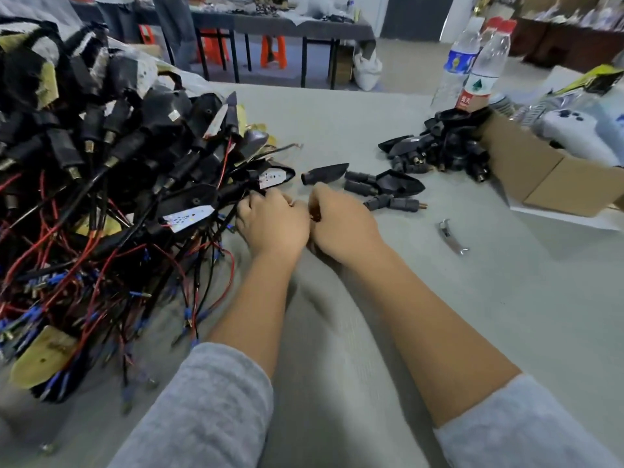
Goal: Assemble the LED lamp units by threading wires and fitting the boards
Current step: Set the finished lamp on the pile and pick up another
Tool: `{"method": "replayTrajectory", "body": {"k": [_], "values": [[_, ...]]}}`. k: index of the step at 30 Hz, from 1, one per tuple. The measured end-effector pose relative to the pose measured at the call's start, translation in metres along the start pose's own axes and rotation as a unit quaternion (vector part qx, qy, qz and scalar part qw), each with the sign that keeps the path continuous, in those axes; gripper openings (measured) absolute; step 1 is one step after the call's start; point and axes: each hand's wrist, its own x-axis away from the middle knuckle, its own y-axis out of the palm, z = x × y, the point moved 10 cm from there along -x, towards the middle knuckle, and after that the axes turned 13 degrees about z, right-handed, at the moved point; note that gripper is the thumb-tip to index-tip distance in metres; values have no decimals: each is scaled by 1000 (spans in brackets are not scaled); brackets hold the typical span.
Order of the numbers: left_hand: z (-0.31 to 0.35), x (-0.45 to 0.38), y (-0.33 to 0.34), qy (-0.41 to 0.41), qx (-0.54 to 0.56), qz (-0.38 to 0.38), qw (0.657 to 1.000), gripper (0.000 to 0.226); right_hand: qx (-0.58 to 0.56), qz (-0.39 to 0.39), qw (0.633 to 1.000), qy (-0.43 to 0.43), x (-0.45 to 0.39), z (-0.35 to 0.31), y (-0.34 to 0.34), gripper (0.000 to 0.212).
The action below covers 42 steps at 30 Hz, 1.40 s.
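Hands meet at centre, fingers curled; what they hold we cannot tell.
Left hand (273, 221) touches wired lamp pile (101, 184) at nine o'clock; right hand (341, 220) beside it. We'd feed wire straight, unkinked.

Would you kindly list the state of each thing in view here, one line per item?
Left hand: fingers curled at the edge of the wire pile, contents hidden.
Right hand: fingers curled, something small and dark barely showing.
Wired lamp pile: heaped and tangled, boards fitted.
Empty housing: lying flat, no wires.
Water bottles: upright, capped.
Cardboard box: open.
Metal tool: lying unused.
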Motion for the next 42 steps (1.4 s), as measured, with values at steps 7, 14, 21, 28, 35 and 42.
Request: {"method": "replayTrajectory", "body": {"k": [7,14,21,28,35,42], "values": [[-14,-8,-3,-118,175,17,977,14,90,-11,995,-45,-18,-17,20,24],[-18,-19,-9,-143,361,16,922,14,97,-64,992,-58,-17,-23,34,14],[-16,-20,-15,-133,456,2,880,9,112,-43,990,-76,-27,-7,4,5],[-16,-22,-15,-129,487,6,864,26,77,-50,995,-31,-20,30,-19,12],[-17,-22,-19,-131,511,18,849,33,78,-160,983,34,-3,71,-18,15],[-19,-23,-14,-158,474,17,866,27,137,-188,972,40,-16,55,-16,25]]}}
